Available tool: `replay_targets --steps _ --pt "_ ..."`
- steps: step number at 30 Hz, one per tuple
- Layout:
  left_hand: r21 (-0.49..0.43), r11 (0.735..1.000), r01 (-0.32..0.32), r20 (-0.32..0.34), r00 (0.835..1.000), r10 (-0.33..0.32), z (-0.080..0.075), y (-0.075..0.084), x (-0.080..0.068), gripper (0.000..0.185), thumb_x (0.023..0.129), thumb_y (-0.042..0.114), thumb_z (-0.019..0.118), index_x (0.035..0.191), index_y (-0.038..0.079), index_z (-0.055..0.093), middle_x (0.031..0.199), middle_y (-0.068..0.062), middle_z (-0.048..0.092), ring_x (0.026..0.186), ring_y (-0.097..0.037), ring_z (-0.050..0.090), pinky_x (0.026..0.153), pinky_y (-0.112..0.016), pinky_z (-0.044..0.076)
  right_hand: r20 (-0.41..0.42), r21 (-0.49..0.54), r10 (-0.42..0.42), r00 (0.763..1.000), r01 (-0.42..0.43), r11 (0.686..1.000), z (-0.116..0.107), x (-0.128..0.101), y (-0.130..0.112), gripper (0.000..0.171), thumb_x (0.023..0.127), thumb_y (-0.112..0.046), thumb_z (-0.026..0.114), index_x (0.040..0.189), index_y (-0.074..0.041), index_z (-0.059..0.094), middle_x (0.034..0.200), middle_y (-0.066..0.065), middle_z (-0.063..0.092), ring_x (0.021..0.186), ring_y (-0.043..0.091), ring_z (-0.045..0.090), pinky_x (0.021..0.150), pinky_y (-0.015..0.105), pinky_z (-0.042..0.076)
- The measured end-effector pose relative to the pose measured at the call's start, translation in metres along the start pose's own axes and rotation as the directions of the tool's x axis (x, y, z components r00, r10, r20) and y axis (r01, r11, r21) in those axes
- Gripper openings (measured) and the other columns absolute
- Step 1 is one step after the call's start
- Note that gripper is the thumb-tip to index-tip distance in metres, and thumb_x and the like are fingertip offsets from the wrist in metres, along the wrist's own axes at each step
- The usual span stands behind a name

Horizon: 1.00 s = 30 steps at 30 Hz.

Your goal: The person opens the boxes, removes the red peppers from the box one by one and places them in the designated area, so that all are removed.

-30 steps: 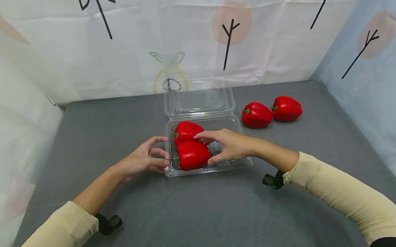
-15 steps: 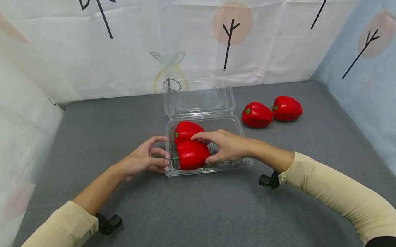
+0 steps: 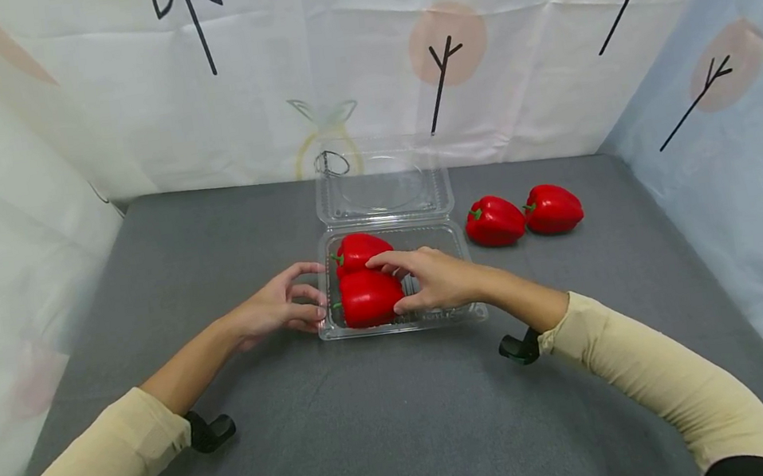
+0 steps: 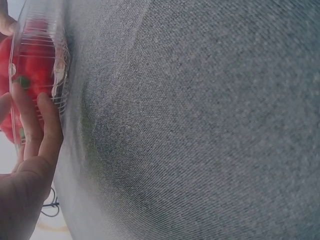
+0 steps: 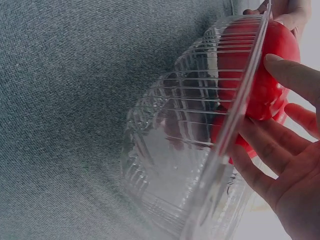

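In the head view, a hinged clear plastic container (image 3: 440,317) lies with its lid (image 3: 382,189) raised behind it. Two red bell peppers sit side by side in its left half, stems to the left: a rear bell pepper (image 3: 358,250) and a front bell pepper (image 3: 370,301). My right hand (image 3: 439,279) holds the front one from the right, its thumb (image 5: 290,75) on the near side and the fingers reaching over the far side. My left hand (image 3: 281,303) rests its extended fingers (image 4: 50,120) against the container's left wall.
Two more red bell peppers stand right of the container, one nearer it (image 3: 494,221) and another (image 3: 553,209) farther right. Grey cloth covers the table (image 3: 378,431). A printed white curtain (image 3: 519,75) rises behind its back edge.
My right hand has shifted slightly left and closed in around the front bell pepper, which has nudged a little leftward. The left hand and container have stayed in place.
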<state>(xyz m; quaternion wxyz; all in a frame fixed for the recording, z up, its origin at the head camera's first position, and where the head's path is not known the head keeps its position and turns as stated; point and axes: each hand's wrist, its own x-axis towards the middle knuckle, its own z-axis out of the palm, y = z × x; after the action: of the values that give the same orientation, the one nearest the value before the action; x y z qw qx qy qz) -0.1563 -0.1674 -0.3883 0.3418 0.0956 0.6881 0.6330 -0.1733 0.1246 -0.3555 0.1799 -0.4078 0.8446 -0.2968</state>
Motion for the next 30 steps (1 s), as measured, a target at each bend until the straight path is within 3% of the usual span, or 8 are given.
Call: replay_targets --steps 23,30 --pt "-0.013 1.0 0.01 -0.012 1.0 -0.01 0.0021 0.0012 -0.0001 0.072 0.082 0.004 0.067 0.139 0.014 0.025 0.114 -0.019 0.053 0.084 -0.026 0.062 0.081 -0.043 0.052 -0.035 -0.041 -0.054 0.998 0.053 0.998 -0.0038 -0.0036 -0.0076 0.052 0.08 -0.02 0.073 0.126 -0.015 0.051 0.118 -0.003 0.058 0.096 0.01 0.053 0.081 0.038 0.05" --pt "-0.015 1.0 0.015 -0.01 1.0 -0.015 0.0018 0.0008 0.0009 0.072 0.082 0.003 0.067 0.14 0.014 0.025 0.115 -0.02 0.052 0.084 -0.027 0.062 0.081 -0.043 0.052 -0.041 -0.006 -0.051 0.998 0.051 0.999 -0.0043 -0.0048 -0.003 0.05 0.081 -0.021 0.072 0.125 -0.015 0.05 0.118 -0.003 0.059 0.1 0.009 0.055 0.084 0.036 0.049"
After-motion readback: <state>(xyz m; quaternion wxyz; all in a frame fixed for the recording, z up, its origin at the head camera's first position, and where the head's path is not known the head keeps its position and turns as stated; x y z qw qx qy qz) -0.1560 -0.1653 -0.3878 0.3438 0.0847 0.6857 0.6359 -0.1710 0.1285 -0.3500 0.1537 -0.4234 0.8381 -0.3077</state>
